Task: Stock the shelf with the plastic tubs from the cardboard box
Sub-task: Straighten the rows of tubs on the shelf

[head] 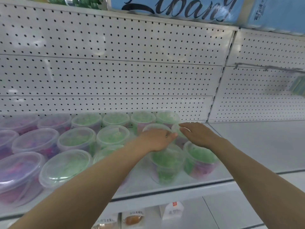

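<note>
My left hand (157,139) lies palm down, fingers loosely together, on top of a clear tub of green contents (156,129) in the second row from the pegboard back wall (115,76). It seems to be pressing or nudging the tub into line, not pinching it. My right hand (196,134) hovers just beside it, flat with fingers extended and slightly spread, over another green tub (177,129) that it mostly hides. I cannot tell whether it touches the lid.

Nearer to me than those two, further from the back wall, stand two more green tubs (200,158), one under each wrist. They are the front of the right-hand block.

Left of my hands, green tubs sit in rows running from the back wall to the shelf (247,146) edge, and beyond them come tubs of pink and purple contents (35,142) (colours are grouped, which I judge is why the green ones go here). To the right, the shelf is bare up to the back wall.

The cardboard box is out of view.
</note>
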`<action>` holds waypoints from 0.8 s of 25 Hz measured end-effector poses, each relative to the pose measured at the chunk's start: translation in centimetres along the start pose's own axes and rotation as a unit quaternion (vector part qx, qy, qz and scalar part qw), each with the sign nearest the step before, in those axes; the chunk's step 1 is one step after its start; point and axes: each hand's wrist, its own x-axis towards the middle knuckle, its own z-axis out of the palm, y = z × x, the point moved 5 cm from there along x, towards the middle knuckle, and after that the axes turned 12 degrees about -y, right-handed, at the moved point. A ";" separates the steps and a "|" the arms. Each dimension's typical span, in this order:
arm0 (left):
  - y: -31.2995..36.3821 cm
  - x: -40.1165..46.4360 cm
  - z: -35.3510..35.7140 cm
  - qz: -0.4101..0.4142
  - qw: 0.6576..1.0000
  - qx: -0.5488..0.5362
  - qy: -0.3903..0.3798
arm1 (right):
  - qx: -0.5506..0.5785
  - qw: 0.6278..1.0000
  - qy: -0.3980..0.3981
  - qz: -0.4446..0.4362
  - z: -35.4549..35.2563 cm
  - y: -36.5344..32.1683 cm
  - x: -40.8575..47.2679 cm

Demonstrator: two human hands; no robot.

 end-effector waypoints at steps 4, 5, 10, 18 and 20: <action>0.6 -0.7 0.7 -0.015 1.000 -0.003 0.018 | 0.005 0.999 -0.039 0.027 1.1 1.0 -1.4; 0.5 -1.0 0.7 -0.020 1.000 0.003 0.021 | 0.005 0.999 -0.036 0.024 1.2 0.6 -1.5; -1.5 -3.0 0.6 -0.056 0.998 -0.001 0.039 | 0.001 0.999 -0.030 -0.017 1.6 -2.8 -2.3; -0.6 -6.5 1.4 -0.067 0.997 0.016 0.045 | 0.009 0.997 -0.041 -0.064 0.9 -2.8 -6.1; 0.9 -7.5 2.0 -0.034 0.997 0.012 0.061 | 0.005 0.998 -0.033 -0.062 0.4 -1.8 -7.4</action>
